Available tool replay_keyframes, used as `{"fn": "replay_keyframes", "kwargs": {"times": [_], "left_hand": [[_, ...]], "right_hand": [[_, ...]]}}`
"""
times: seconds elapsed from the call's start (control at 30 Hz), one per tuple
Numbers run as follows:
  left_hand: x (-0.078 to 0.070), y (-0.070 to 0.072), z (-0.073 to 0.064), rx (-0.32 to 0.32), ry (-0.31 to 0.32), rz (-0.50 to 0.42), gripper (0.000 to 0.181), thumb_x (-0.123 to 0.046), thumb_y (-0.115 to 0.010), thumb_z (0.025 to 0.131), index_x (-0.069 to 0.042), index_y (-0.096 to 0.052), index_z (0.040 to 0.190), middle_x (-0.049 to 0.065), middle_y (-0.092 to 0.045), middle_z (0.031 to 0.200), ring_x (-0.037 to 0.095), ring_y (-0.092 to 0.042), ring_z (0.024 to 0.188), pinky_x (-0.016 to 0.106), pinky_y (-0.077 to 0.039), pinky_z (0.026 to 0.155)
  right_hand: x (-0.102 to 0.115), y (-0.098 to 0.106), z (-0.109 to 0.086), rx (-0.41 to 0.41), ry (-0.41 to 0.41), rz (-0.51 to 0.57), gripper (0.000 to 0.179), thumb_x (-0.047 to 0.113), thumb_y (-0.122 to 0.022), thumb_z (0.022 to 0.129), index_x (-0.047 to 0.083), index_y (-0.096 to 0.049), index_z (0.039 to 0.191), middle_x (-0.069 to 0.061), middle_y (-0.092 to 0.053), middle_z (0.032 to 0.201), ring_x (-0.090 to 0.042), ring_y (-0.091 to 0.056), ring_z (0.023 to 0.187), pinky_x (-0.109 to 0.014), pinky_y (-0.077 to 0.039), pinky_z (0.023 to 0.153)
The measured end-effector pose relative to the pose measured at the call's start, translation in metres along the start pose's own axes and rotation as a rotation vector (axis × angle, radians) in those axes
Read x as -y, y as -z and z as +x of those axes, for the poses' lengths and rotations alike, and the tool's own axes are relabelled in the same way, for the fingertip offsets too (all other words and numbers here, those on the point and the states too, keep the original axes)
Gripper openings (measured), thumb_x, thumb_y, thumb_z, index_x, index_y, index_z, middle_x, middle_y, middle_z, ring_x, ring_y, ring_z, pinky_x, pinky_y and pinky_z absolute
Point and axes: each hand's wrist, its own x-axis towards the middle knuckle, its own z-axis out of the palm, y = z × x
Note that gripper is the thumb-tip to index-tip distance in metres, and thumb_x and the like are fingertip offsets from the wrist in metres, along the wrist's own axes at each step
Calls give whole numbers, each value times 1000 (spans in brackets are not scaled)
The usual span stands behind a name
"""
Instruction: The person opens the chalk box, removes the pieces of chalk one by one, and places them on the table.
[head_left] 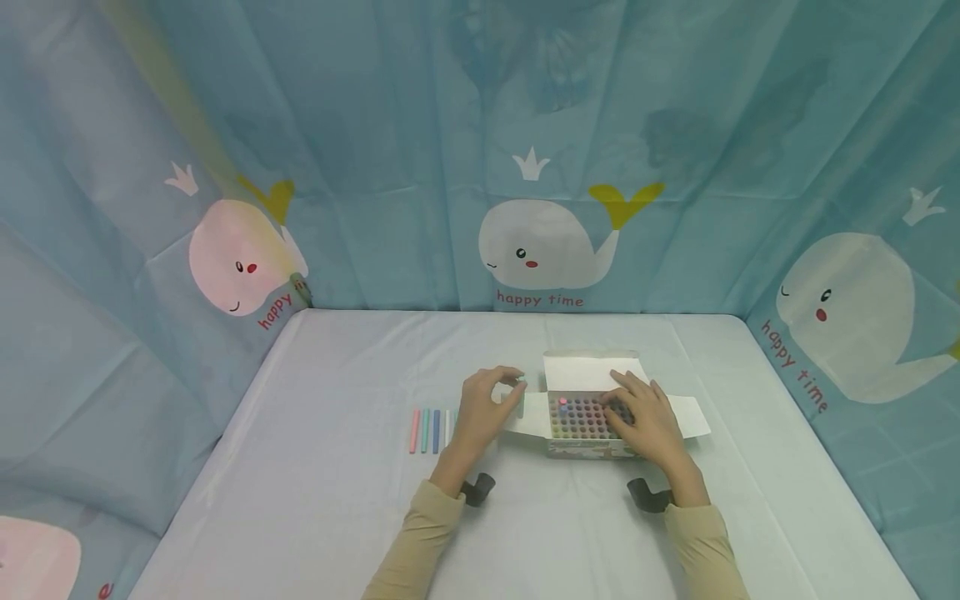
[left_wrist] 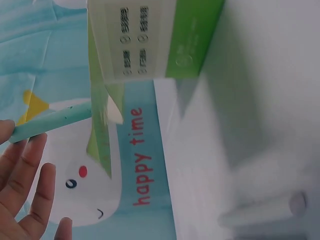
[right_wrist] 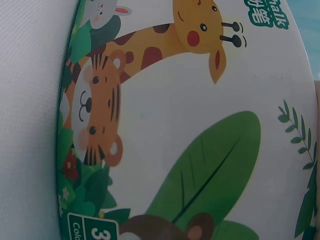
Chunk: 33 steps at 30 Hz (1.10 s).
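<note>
My left hand [head_left: 478,410] pinches a green chalk stick [left_wrist: 55,120] between thumb and fingertips. The chalk is held over the left side flap of an open chalk box [head_left: 592,449]. Rows of coloured chalk tops fill the box, and one pink chalk [head_left: 562,402] rises above the others near the back left. My right hand [head_left: 647,418] lies over the right part of the box, thumb and index finger apart, fingertips at the chalk tops. It hides the chalks beneath. In the right wrist view only the printed box front [right_wrist: 150,100] shows, without the hand.
Left of the box, several chalk sticks lie side by side: a pink chalk [head_left: 414,431], a blue chalk [head_left: 437,431] and a white chalk [left_wrist: 265,210] among them. My left forearm overlaps the row's right end. The box's back lid [head_left: 585,372] and right flap [head_left: 687,416] are spread out.
</note>
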Motion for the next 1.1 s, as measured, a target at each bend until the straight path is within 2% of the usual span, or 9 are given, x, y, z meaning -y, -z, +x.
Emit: {"fn": "replay_keyframes", "kwargs": {"times": [0.3,0.5,0.63,0.8,0.97,1.1], "left_hand": [[13,12,-4,5,61,4,16,-23,-67,85,-18,-67,100,-8,-68,89,10,-59,89,37,-43,89],[22,19,-6,-25,59,-37,15,-19,-67,85,-14,-67,99,-4,-69,86,15,-60,88,42,-43,89],[27,24,-6,-27,93,-45,15,-19,-67,85,-14,-68,99,-3,-68,85,17,-59,88,44,-41,90],[31,30,-6,-18,143,-9,16,-23,-67,85,-16,-68,99,-3,-68,85,18,-59,89,43,-41,90],[35,36,-6,-16,148,14,16,-23,-68,84,-15,-68,98,-2,-68,84,19,-60,87,44,-44,87],[42,41,-8,7,180,45,17,-26,-67,85,-18,-68,100,-3,-67,85,18,-61,88,43,-46,85]], "right_hand": [[0,0,0,-2,3,0,12,23,-67,83,22,-64,94,-12,-45,139,-39,-33,131,-58,-13,109],[0,0,0,-1,3,7,11,23,-67,83,22,-64,94,-12,-45,139,-39,-33,131,-58,-12,108],[0,0,0,0,1,6,11,24,-67,83,22,-64,94,-12,-45,139,-39,-33,132,-58,-12,108],[1,0,0,-3,1,3,11,24,-67,83,22,-64,94,-12,-45,139,-39,-33,131,-58,-12,108],[1,1,0,-1,-4,-3,11,24,-67,83,22,-63,93,-12,-45,139,-39,-33,131,-58,-12,108],[0,0,0,1,-8,-3,11,24,-67,83,21,-63,93,-12,-45,139,-40,-33,131,-59,-12,108]]}}
